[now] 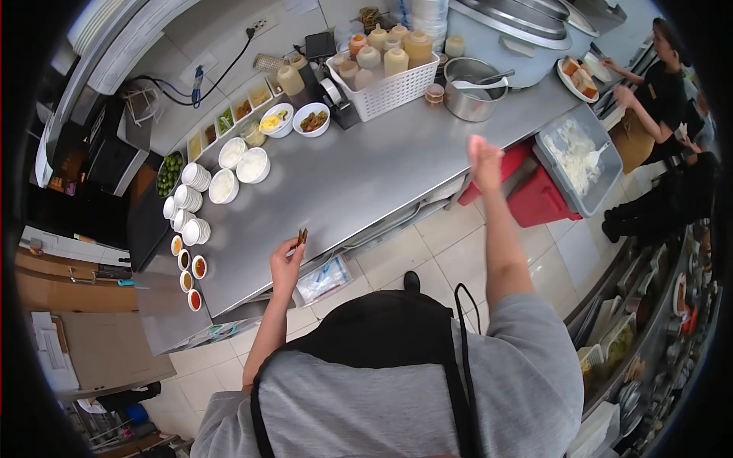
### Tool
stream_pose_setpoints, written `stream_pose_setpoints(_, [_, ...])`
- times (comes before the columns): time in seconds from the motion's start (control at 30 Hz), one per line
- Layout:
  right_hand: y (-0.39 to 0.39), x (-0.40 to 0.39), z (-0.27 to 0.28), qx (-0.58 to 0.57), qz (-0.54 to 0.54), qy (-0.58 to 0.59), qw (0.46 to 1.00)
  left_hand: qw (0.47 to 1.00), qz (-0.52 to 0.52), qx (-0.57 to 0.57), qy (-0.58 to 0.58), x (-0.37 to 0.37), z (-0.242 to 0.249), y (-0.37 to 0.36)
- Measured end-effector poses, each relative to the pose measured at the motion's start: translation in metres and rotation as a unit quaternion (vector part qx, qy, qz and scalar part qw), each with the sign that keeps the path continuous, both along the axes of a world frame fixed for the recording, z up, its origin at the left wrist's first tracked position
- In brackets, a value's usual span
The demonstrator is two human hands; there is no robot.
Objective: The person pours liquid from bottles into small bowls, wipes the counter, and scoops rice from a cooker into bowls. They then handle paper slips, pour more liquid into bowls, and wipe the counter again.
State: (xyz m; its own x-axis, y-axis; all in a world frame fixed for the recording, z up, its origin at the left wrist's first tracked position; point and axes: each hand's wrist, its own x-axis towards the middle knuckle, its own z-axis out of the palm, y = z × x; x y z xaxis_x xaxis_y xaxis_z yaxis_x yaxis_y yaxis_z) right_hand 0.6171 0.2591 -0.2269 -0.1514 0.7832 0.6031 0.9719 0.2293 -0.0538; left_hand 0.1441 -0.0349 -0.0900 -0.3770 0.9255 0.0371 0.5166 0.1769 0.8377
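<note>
My left hand [285, 264] is closed near the front edge of the steel counter [336, 175]. Pinched in its fingers is a small brown thing with two narrow tips [302, 237]; its kind is not clear. My right hand [485, 162] reaches out past the counter's right part, close to the red bins [534, 200]. Motion smears its fingers, and I see nothing held in it. Left of the counter's middle stand white bowls of white food [253, 166], a bowl of yellow pieces [276, 120] and a bowl of brown pieces [311, 120].
Stacked white cups [196, 177] and small sauce cups [199, 266] line the left end. Behind are a white basket [368, 105] of squeeze bottles and a steel pot [475, 107]. A grey tub [603, 179] of white food sits at right, with people [664, 99] beyond.
</note>
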Motion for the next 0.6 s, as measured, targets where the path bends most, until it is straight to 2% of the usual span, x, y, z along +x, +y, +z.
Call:
stream_pose_setpoints(0.03, [0.018,0.031,-0.006,0.048,-0.031,-0.019,0.998,1.0,0.003,0.006,-0.005,0.005,0.001,0.004])
stream_pose_setpoints(0.07, [0.013,0.038,0.047,-0.243,-0.238,-0.003,0.94,1.0,0.007,0.013,-0.011,0.011,0.001,0.007])
stream_pose_setpoints(0.1, [0.05,0.086,-0.001,-0.197,-0.275,0.096,0.936,1.0,0.012,0.014,-0.009,0.016,0.003,0.007])
stream_pose_setpoints(0.13, [0.036,0.082,0.027,-0.106,-0.266,0.203,0.936,0.999,0.034,0.005,-0.001,0.021,0.006,0.006])
stream_pose_setpoints(0.2, [0.032,0.041,0.055,-0.018,-0.187,0.164,0.968,0.998,0.06,0.003,0.009,0.028,0.009,0.01])
stream_pose_setpoints(0.23, [0.036,0.009,0.032,-0.022,-0.027,0.297,0.954,0.998,0.068,-0.01,0.0,0.03,0.008,0.008])
stream_pose_setpoints(0.27, [0.023,-0.045,0.018,-0.098,-0.013,0.328,0.94,0.997,0.076,-0.024,-0.008,0.033,0.007,0.006])
stream_pose_setpoints(0.3, [-0.008,-0.097,0.046,-0.205,0.111,0.409,0.882,0.997,0.076,-0.019,-0.006,0.036,0.006,0.005])
stream_pose_setpoints(0.33, [-0.04,-0.14,0.077,-0.304,0.232,0.474,0.793,0.997,0.081,-0.017,-0.005,0.039,0.007,0.005])
stream_pose_setpoints(0.37, [-0.045,-0.18,0.008,-0.125,0.386,0.25,0.879,0.996,0.093,-0.006,0.006,0.041,0.01,0.006])
stream_pose_setpoints(0.4, [-0.068,-0.191,0.051,-0.295,0.519,0.236,0.766,0.994,0.105,0.001,0.017,0.043,0.012,0.002])
stream_pose_setpoints(0.43, [-0.065,-0.199,0.068,-0.294,0.523,0.237,0.764,0.994,0.109,0.001,0.02,0.042,0.014,-0.002])
stream_pose_setpoints(0.47, [-0.05,-0.207,0.081,-0.385,0.551,0.47,0.572,0.992,0.126,0.008,0.024,0.039,0.014,-0.004])
stream_pose_setpoints(0.5, [-0.035,-0.212,0.092,-0.442,0.523,0.655,0.32,0.989,0.144,0.012,0.027,0.037,0.015,-0.008])
stream_pose_setpoints(0.57, [0.022,-0.2,0.111,-0.336,0.275,0.668,0.604,0.986,0.165,-0.004,0.023,0.036,0.02,-0.019])
stream_pose_setpoints(0.6, [0.061,-0.196,0.098,-0.266,0.171,0.431,0.845,0.983,0.179,-0.019,0.017,0.036,0.021,-0.024])
